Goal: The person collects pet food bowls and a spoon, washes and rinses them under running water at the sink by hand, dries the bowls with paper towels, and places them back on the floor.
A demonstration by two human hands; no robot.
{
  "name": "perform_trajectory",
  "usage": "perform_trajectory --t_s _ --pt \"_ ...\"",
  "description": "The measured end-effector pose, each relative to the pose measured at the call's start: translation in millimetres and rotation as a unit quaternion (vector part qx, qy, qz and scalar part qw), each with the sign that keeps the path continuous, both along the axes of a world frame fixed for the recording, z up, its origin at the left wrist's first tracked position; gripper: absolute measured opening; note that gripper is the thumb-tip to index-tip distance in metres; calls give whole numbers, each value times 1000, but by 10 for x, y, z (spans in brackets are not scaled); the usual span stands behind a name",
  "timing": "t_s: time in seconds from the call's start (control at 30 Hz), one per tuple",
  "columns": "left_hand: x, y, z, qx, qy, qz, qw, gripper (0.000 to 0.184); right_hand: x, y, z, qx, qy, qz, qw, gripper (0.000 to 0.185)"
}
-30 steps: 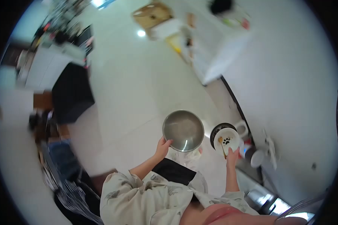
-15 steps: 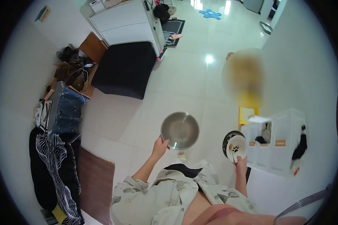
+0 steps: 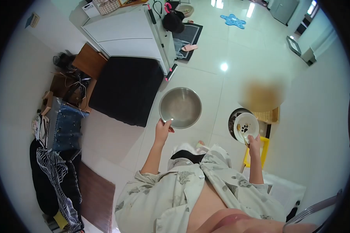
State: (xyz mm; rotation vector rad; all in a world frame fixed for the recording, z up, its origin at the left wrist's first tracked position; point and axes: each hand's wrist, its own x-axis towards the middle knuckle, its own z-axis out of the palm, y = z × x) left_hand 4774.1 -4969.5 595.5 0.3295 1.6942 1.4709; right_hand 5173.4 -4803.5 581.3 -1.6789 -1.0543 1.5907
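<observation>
My left hand (image 3: 164, 129) grips the near rim of a round steel bowl (image 3: 180, 108), thumb over the edge; nothing shows inside it. Off to the right, my right hand (image 3: 254, 143) is closed on a white bowl (image 3: 249, 121) with a black paw print inside. A gold-coloured spoon (image 3: 242, 134) leans in that white bowl, its handle by my fingers. A dark bowl (image 3: 233, 121) with a patterned rim sits partly hidden behind the white one; how it is held cannot be seen.
A black-covered box (image 3: 127, 89) stands left, beside a white cabinet (image 3: 124, 37). Further left are cardboard boxes and clothes, with a brown mat (image 3: 97, 192) below. A yellow frame (image 3: 264, 152) and a wicker basket (image 3: 269, 115) lie right. A blue mat (image 3: 233, 21) lies ahead.
The view has swung right then settled further along the floor. Both hands, still holding the bowls, sit higher in view. The white drawer unit has dropped towards the lower right.
</observation>
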Motion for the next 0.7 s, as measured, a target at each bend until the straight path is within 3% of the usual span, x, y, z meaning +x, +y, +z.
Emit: perform_trajectory --t_s 0.1,0.17,0.3,0.37,0.43,0.5,0.6,0.67,0.7 --pt "-73 -366 120 -4 -11 38 999 27 11 -80 57 32 -13 27 999 43" --pt "-179 -559 -45 2 -21 50 999 28 32 -206 -64 56 41 -1 998 43" --pt "-1312 -238 50 37 57 130 989 26 -587 278 282 43 35 -9 998 43" --pt "-1669 -191 254 61 81 164 981 24 -470 229 -1 116 75 0 990 44" --pt "-1828 -309 242 92 124 182 971 22 -208 72 -359 122 105 -33 987 44" --pt "-1994 -434 410 113 105 222 963 22 -211 43 -339 115 104 -48 987 45" --pt "-2097 -856 -62 130 -17 325 937 24 -223 -74 -277 135 97 -46 985 45" --pt "-2298 -1074 -934 149 -130 377 905 27 -302 93 -220 161 93 -13 982 45" --pt "-2106 -1151 -1137 146 -138 427 882 28 -208 205 -311 155 76 2 985 45"
